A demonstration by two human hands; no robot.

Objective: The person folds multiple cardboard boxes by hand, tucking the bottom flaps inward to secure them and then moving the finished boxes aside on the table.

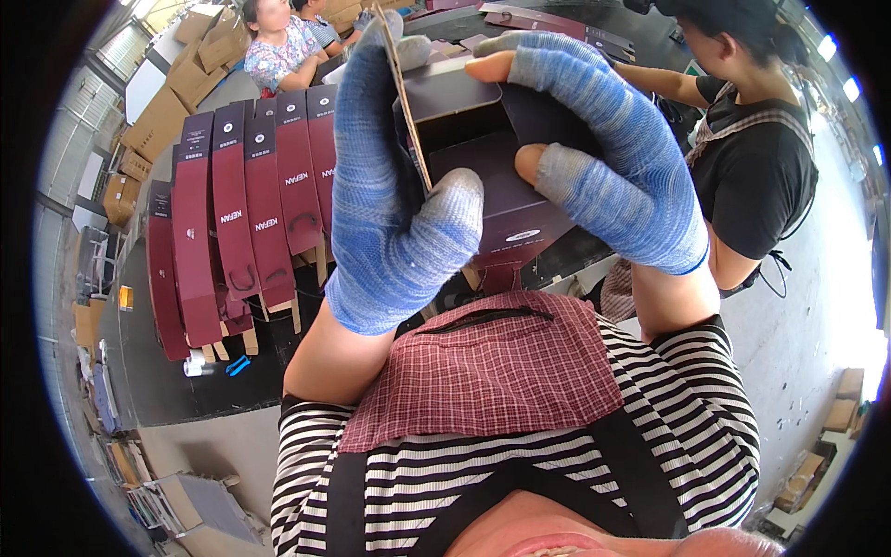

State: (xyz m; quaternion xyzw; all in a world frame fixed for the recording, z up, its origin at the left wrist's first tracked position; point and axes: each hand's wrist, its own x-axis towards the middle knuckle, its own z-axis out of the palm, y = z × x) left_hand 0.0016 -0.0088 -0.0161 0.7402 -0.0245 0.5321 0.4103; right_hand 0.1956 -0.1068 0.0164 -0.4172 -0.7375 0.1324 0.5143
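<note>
A dark and maroon cardboard carton [480,160] stands upright before me with its top flaps raised and its inside partly showing. My left hand [397,202], in a blue knitted glove, pinches the carton's left flap [407,104] between thumb and fingers; that flap is seen nearly edge-on. My right hand [612,139] wears a matching glove with bare thumb and finger tips. It holds the carton's dark right flap [546,118], with the fingers along the far side and the thumb on the near side. The glove hides part of that flap.
Several maroon cartons with black cord handles [243,216] stand in a row on the black table [209,397]. Blue snips [239,365] and a white roll [195,365] lie by them. A co-worker [752,132] stands close on the right; others are across the table.
</note>
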